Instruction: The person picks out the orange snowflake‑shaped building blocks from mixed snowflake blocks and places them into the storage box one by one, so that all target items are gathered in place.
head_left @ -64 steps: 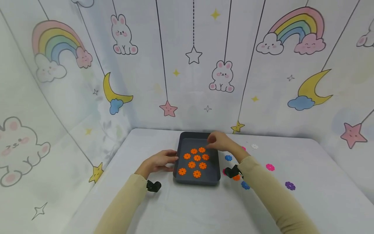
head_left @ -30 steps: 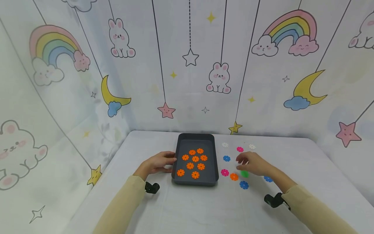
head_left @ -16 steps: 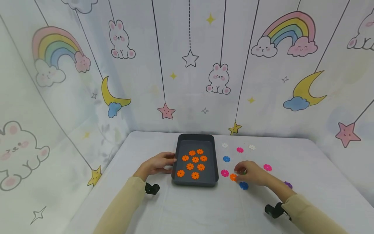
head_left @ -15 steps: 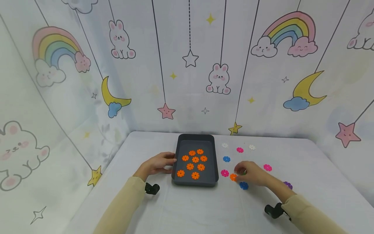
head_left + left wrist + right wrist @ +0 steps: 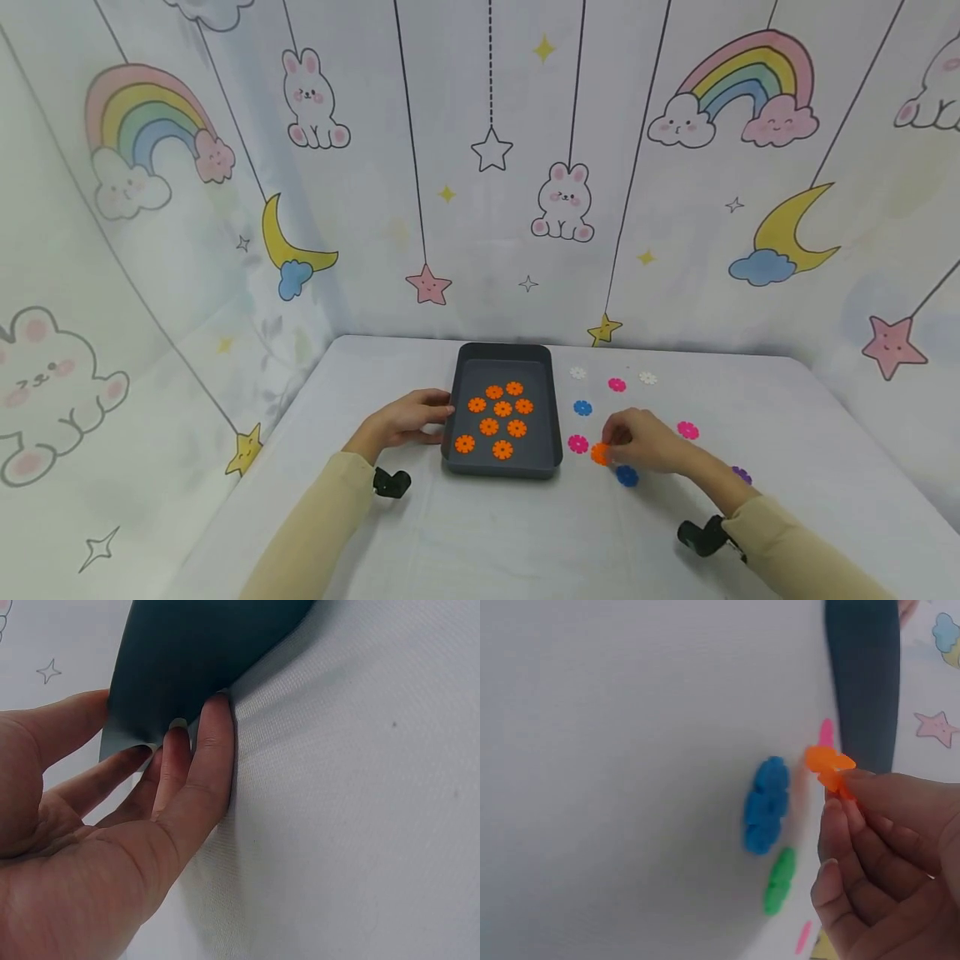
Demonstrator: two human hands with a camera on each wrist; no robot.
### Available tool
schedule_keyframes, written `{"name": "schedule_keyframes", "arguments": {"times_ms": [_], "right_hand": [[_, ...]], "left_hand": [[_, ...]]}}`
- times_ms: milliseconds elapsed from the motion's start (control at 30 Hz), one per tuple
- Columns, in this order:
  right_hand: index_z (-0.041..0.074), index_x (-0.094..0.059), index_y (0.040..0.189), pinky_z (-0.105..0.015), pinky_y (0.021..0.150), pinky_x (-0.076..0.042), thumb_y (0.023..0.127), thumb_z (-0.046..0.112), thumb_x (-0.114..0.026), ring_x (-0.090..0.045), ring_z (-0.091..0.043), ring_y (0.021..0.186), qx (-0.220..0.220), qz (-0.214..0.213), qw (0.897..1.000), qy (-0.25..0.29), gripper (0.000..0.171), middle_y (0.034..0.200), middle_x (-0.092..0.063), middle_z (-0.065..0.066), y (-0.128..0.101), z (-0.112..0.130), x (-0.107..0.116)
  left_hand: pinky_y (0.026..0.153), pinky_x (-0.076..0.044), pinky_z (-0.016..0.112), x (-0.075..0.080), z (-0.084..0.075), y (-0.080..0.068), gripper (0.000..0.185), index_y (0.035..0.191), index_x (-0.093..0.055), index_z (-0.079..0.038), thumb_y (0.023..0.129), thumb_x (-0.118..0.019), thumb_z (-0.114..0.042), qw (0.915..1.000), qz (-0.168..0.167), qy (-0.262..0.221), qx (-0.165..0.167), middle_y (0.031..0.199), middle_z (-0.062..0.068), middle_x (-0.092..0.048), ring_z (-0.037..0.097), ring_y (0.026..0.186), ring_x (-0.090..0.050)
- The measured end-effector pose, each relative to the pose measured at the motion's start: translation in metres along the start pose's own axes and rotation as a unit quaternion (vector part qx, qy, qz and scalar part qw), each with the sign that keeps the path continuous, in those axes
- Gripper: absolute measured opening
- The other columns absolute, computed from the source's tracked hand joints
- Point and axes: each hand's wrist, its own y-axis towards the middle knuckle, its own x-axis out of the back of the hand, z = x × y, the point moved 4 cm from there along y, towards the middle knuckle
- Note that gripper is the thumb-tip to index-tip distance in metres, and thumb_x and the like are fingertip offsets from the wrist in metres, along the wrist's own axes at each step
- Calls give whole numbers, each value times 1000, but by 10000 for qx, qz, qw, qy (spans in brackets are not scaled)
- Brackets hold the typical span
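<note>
The right hand [image 5: 643,442] pinches an orange flower-shaped plastic disc [image 5: 599,454] between thumb and fingertips [image 5: 838,801], raised at an angle off the white cloth-covered table [image 5: 487,533]; whether its low edge still touches the cloth I cannot tell. This disc sits at about 3 o'clock of the dark grey rectangular plastic tray [image 5: 557,427], near its right wall. The left hand [image 5: 407,417] is at the tray's 9 o'clock, fingers [image 5: 196,761] nearly straight and pressed against the outer left wall, thumb along the rim.

Nine more orange flower discs [image 5: 502,421] lie flat inside the tray. Around the right hand: a blue flower disc [image 5: 627,476] at its 6 o'clock, a magenta flower disc [image 5: 577,443] at 9 o'clock just beside the held piece, and a green flower disc [image 5: 780,880] close under the fingers, seen only from the right wrist.
</note>
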Motion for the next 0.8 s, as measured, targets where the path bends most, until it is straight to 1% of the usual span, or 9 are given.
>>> {"name": "schedule_keyframes", "arguments": {"times_ms": [167,233,300,367,433,500,600,800], "right_hand": [[5,-70,97,-21,75,-57,92,6,-74,-64,-15,82,302,-57,9995,110,7,88,-68,1,9,12,13],[4,-70,98,-21,74,-57,92,7,-74,-65,-18,82,308,-86,9992,220,8,88,-69,1,15,18,18],[3,-70,99,-23,74,-58,93,7,-74,-68,-24,83,314,-103,9988,370,8,89,-70,-1,22,24,21],[3,-70,99,-26,73,-59,93,7,-73,-69,-30,84,365,-116,9980,506,8,89,-71,-2,29,32,23],[3,-70,99,-31,74,-60,93,7,-73,-69,-33,84,412,-130,9972,610,7,89,-71,-4,37,39,24],[3,-71,98,-37,73,-61,93,6,-72,-69,-30,81,469,-137,9965,672,6,88,-72,-4,45,48,23],[3,-71,98,-42,72,-61,92,4,-72,-69,-26,78,527,-155,9961,687,6,87,-72,-5,58,61,20],[3,-72,101,-33,71,-59,92,6,-73,-69,-28,81,531,-175,9965,614,9,89,-72,-4,90,90,11]], "left_hand": [[92,-60,45,0,1,0,56,154,-39,1,105,-59,-16,10000,7,-21,-7,149,21,-49,35,130,-54],[92,-60,45,0,1,-1,55,154,-39,1,105,-59,-16,10000,-1,-32,-9,149,22,-49,35,130,-54],[92,-60,45,0,2,-1,55,154,-39,1,105,-59,-16,10000,-10,-47,-1,149,22,-49,35,129,-54],[92,-60,45,0,2,-1,56,154,-39,1,105,-60,-16,10000,-33,-81,29,149,21,-49,35,129,-54],[92,-60,45,0,1,-1,56,154,-39,1,105,-60,-16,10000,-34,-62,32,149,22,-49,35,129,-54],[92,-60,44,0,0,-1,57,154,-39,1,105,-61,-17,10000,-29,-52,44,149,22,-49,35,129,-54],[91,-60,44,-1,-1,-2,57,154,-39,1,105,-60,-17,10000,-12,-22,37,149,22,-49,35,129,-55],[91,-60,44,0,-1,-2,57,154,-38,1,105,-60,-17,10000,-27,20,38,150,22,-48,35,130,-54]]}}
